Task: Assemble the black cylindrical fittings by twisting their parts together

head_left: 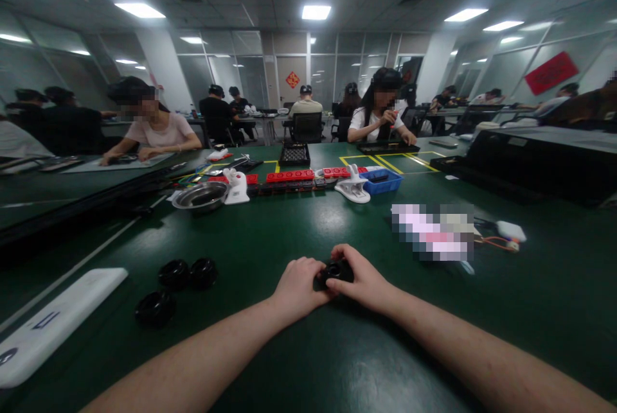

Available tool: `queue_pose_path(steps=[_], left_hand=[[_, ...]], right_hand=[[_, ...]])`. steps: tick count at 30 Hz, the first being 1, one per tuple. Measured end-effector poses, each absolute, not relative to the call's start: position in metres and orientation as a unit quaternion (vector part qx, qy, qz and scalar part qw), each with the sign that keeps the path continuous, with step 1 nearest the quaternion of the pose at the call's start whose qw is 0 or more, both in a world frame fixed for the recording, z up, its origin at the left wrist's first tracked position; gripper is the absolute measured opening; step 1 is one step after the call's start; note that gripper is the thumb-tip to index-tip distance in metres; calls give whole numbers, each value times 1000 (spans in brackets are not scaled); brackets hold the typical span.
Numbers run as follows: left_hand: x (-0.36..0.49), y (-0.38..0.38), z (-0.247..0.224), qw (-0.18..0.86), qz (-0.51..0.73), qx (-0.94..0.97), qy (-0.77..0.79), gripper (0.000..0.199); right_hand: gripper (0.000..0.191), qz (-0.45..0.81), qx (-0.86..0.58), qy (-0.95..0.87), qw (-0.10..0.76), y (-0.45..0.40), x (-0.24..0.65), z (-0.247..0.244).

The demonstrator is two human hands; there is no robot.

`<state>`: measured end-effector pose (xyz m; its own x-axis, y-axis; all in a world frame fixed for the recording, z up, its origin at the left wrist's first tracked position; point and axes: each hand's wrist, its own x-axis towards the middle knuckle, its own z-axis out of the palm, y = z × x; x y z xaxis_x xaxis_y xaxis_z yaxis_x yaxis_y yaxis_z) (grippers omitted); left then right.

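Observation:
A glossy black ring-shaped part with a hole in its top is between my two hands, low over the green table. My left hand curls round its left side, fingers closed and partly hidden behind it. From the right, my right hand grips the same part, with the thumb in front and the fingers over the back. To the left lie three similar black parts: one ring beside another ring, and a third ring nearer to me.
A white slab lies at far left. Across the table are a metal bowl, red blocks, a white clamp-like stand and a blue tray. A blurred-out item lies right. Co-workers sit opposite.

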<state>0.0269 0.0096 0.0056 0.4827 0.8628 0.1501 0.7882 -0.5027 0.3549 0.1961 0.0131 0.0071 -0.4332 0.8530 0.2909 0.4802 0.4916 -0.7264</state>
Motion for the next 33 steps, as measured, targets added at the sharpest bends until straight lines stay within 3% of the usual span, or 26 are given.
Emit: queue_pose_path(steps=[5, 8, 12, 20, 26, 33], left_hand=[[27, 9, 7, 120, 147, 849, 494, 24], [27, 9, 7, 124, 148, 846, 497, 24], [27, 10, 6, 126, 154, 848, 491, 23], [27, 10, 4, 119, 153, 851, 489, 25], [27, 11, 4, 119, 148, 849, 493, 23], [27, 10, 4, 124, 156, 850, 488, 25]], right_hand=[[19, 257, -388, -825, 321, 14, 196, 12], [35, 292, -333, -839, 317, 14, 198, 12], [49, 306, -374, -812, 326, 13, 198, 7], [18, 249, -425, -809, 320, 14, 195, 11], [41, 294, -379, -814, 327, 12, 196, 9], [17, 251, -401, -823, 313, 14, 196, 10]])
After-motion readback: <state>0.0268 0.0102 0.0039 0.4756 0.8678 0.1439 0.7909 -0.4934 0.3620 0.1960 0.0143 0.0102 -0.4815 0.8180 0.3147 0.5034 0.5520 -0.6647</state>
